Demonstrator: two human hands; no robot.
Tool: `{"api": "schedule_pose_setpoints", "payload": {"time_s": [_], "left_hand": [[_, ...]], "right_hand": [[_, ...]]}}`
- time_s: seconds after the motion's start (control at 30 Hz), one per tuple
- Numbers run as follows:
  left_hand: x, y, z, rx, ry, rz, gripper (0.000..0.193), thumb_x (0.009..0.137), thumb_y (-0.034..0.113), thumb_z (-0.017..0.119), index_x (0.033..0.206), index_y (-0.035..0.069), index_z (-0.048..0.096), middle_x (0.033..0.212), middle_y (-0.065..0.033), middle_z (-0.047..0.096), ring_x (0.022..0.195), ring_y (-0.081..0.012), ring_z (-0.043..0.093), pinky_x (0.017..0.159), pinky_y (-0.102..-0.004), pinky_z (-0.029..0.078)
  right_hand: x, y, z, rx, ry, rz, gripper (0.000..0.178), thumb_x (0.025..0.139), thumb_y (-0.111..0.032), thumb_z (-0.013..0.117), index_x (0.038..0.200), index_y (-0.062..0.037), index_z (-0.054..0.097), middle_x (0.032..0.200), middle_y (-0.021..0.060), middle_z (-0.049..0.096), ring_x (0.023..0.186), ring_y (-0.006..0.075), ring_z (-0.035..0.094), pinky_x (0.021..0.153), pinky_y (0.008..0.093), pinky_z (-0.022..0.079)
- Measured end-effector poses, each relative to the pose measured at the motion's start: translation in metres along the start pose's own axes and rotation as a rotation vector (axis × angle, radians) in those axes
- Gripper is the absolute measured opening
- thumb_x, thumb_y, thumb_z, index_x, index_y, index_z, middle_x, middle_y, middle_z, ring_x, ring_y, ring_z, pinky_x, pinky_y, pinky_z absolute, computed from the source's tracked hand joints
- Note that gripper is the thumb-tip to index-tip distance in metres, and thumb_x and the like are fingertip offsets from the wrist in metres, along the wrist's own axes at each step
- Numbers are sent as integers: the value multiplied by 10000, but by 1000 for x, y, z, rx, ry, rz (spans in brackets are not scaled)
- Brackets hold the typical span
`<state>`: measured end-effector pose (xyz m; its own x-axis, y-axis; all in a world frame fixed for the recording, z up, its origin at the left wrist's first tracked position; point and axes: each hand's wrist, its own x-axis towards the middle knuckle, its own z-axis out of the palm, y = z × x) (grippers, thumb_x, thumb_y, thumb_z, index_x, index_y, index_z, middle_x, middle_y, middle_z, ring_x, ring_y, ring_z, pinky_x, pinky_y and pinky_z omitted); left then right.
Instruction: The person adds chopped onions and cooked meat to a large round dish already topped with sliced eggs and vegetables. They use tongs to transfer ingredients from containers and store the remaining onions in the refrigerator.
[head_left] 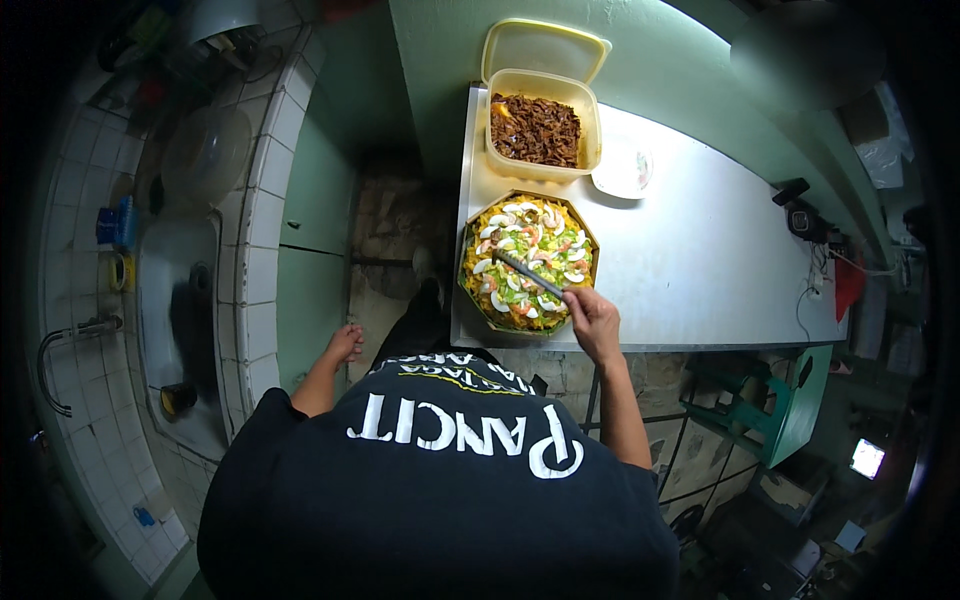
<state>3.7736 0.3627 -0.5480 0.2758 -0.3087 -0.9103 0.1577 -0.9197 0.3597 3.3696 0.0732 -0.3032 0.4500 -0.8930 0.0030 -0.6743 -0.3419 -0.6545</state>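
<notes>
My right hand (594, 318) is closed around the end of a pair of slim dark tongs (530, 274). Their far tip touches the food in an octagonal tray (597, 262) on the table. Yellow noodles (478, 285) show at the tray's edge, under sliced boiled egg, chopped greens and pinkish pieces that look like shrimp. Beyond the tray stands a yellowish plastic tub (592, 140) of dark brown shredded bits (540, 130), its lid (545, 48) tipped back against the wall. Low by my side hangs my left hand (347, 343), fingers curled in, nothing seen in them.
The pale metal-topped table (710, 240) runs to the right, with a small white plate (625, 170) beside the tub. To my left is a tiled counter with a sink (180, 300). A green plastic stool (735, 400) stands by the table's near right side.
</notes>
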Motion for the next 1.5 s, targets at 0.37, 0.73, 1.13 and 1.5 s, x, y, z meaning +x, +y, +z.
{"api": "schedule_pose_setpoints", "payload": {"time_s": [0.37,0.73,1.13,1.5], "left_hand": [[-13,-14,2,1,8,-26,329,940,322,483,1244,203,514,913,30,591,672,-109,539,552,-304,421],[23,-27,-13,-92,2,35,350,945,330,475,1264,188,490,910,23,574,688,-121,537,574,-308,416],[21,-39,-26,-169,27,14,360,955,301,453,1296,188,477,937,8,574,693,-120,530,593,-299,420],[15,-37,-24,-134,37,-45,343,952,342,469,1248,174,505,939,9,577,680,-121,524,594,-302,418]], "right_hand": [[-1,2,-7,-28,-2,-24,159,883,-221,608,888,-76,673,763,96,640,656,278,632,568,358,472],[195,2,2,-433,168,-17,292,924,-310,488,884,-69,647,881,149,648,825,354,637,724,460,497],[319,-23,33,-776,-110,-219,150,792,-112,542,823,-43,672,951,174,643,843,330,666,676,432,531],[274,-45,-21,-482,111,-173,235,907,-277,520,846,-95,656,846,154,657,801,345,639,694,457,488]]}}
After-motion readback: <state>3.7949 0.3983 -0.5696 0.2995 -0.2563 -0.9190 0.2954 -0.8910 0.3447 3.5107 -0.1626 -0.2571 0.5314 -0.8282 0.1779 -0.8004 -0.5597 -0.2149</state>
